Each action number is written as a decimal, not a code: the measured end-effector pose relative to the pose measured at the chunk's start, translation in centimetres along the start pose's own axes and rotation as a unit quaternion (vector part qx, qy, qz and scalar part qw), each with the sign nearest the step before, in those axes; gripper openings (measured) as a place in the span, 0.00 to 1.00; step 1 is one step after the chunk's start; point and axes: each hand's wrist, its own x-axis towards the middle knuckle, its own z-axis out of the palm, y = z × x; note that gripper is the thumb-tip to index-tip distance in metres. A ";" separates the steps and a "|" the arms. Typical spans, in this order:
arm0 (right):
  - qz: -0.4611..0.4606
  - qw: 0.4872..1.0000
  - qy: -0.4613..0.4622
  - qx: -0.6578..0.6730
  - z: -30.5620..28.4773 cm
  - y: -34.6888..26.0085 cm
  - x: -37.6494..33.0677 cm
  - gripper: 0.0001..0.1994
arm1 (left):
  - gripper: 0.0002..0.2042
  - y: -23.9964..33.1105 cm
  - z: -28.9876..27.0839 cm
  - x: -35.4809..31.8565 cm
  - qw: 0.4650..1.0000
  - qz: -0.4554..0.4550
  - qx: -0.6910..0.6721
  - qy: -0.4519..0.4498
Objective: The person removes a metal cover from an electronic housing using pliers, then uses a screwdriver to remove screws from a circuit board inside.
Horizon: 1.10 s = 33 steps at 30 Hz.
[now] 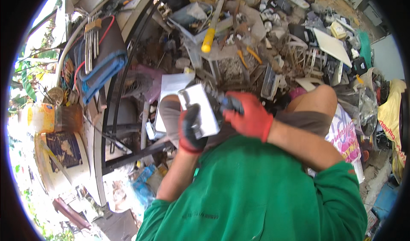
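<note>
My left hand (pixel 191 130), in a red and black glove, is closed on the edge of a white flat rectangular casing (pixel 208 110) held over my lap. A dark curved mark or part shows on the casing's upper side. My right hand (pixel 252 116), in a red glove, is wrapped round a dark handle (pixel 234 104) with a bluish front. The handled tool points at the casing's right side; motion blur hides its tip and exact kind. Under the casing, another pale flat panel (pixel 164 113) stands by my left knee.
Ahead lie a yellow-handled tool (pixel 208 40), orange-handled pliers (pixel 249 56) and a grey plastic tray (pixel 196 23) amid scrap. A dark metal frame (pixel 124 74) runs along my left. A white panel (pixel 332 46) lies far right, with plastic bags (pixel 344 134) beside my right knee.
</note>
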 end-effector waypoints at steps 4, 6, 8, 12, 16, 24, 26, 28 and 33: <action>0.060 0.984 -0.034 0.163 -0.6 0.7 1.7 0.17 | 0.32 1.9 2.5 0.4 0.882 -0.120 -0.453 -0.044; 0.101 0.970 -0.035 0.220 -1.3 2.3 2.5 0.19 | 0.33 2.6 2.7 0.2 0.856 -0.130 -0.500 -0.027; 0.140 0.981 0.097 0.089 -2.3 5.3 3.3 0.21 | 0.35 2.8 2.3 0.1 0.864 -0.143 -0.479 0.056; 0.188 0.945 0.185 -0.192 -6.1 12.4 7.0 0.24 | 0.39 0.8 -0.1 -1.3 0.884 -0.116 -0.450 -0.049; 0.194 0.891 0.249 -0.327 -13.9 17.9 14.7 0.25 | 0.42 1.2 0.6 -1.6 0.864 -0.172 -0.468 -0.064; 0.352 0.811 0.176 -0.433 -16.2 25.3 20.3 0.27 | 0.34 0.9 0.6 2.1 0.925 -0.121 -0.360 -0.023; 0.333 0.815 0.158 -0.446 -16.1 26.5 20.1 0.30 | 0.31 -0.6 -0.1 4.4 0.922 -0.137 -0.361 0.025; 0.313 0.825 0.130 -0.452 -16.1 26.7 19.4 0.33 | 0.30 -3.3 -0.9 6.9 0.906 -0.118 -0.405 0.021; 0.304 0.849 0.103 -0.421 -15.8 21.1 16.4 0.38 | 0.28 -7.7 -1.5 12.6 0.891 -0.091 -0.445 0.002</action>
